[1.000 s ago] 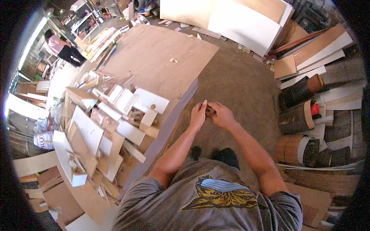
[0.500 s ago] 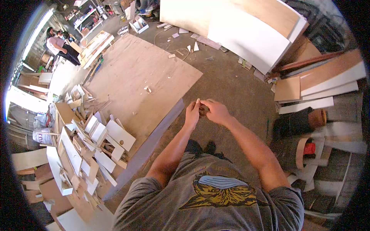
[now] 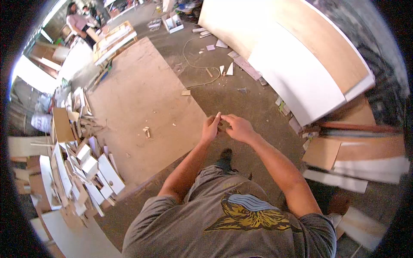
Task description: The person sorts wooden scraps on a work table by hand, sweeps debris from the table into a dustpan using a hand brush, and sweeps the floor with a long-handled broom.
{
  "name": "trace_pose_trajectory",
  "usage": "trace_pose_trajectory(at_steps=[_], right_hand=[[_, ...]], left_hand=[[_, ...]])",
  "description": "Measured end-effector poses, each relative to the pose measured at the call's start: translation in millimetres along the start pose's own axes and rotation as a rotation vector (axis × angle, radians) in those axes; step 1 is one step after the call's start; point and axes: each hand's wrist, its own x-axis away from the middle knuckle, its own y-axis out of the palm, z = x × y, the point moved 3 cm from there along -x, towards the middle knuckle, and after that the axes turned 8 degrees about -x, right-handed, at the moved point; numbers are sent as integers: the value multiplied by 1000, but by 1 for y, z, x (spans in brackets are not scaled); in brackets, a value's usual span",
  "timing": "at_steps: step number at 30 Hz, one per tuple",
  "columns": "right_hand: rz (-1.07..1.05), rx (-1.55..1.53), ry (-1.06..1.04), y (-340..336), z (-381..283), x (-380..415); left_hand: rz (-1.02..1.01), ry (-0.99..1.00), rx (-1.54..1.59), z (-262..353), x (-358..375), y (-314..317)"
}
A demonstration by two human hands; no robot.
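Note:
Both hands meet in front of my body, over the brown floor beside a large wooden board (image 3: 142, 94). My left hand (image 3: 211, 128) has its fingers bent and its thumb side turned toward the other hand. My right hand (image 3: 238, 128) reaches across with curled fingers, its fingertips close to the left ones. Something dark shows between the hands, too small to make out. Small wood bits (image 3: 147, 132) lie on the board to the left.
Offcuts (image 3: 88, 165) are heaped at the left. White panels (image 3: 292, 69) lean at the upper right, above stacked boards (image 3: 322, 152). A cable (image 3: 186, 53) curls on the floor ahead. A person (image 3: 77, 21) stands at the far upper left, near a work table (image 3: 114, 43).
The view has shifted forward: the board and offcuts sit further left, and the white panels appear larger and lower. Both hands stay together in front of me.

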Motion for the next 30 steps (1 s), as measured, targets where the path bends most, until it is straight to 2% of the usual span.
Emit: trace_pose_trajectory(at_steps=[2,8,11,18,20,23,26,30], right_hand=[[-18,41,16,-33,23,-39],[11,1,-174,-98,88,-138],[-77,-67,-138,-123,115,-192],[-212,-81,-401,-167,192,-345],[-249,-88,-498,-176,199,-388],[-388,-93,-518,-204,178,-440],[-465,-85,-589,-196,173,-506],[-525,-81,-658,-189,152,-597]], left_hand=[[16,16,-3,24,-40,18],[53,11,51,61,-152,50],[134,9,40,75,-207,58],[303,63,81,111,-337,72],[375,80,113,123,-368,69],[486,87,161,143,-400,56],[593,83,200,174,-430,31],[708,90,240,185,-491,-21]])
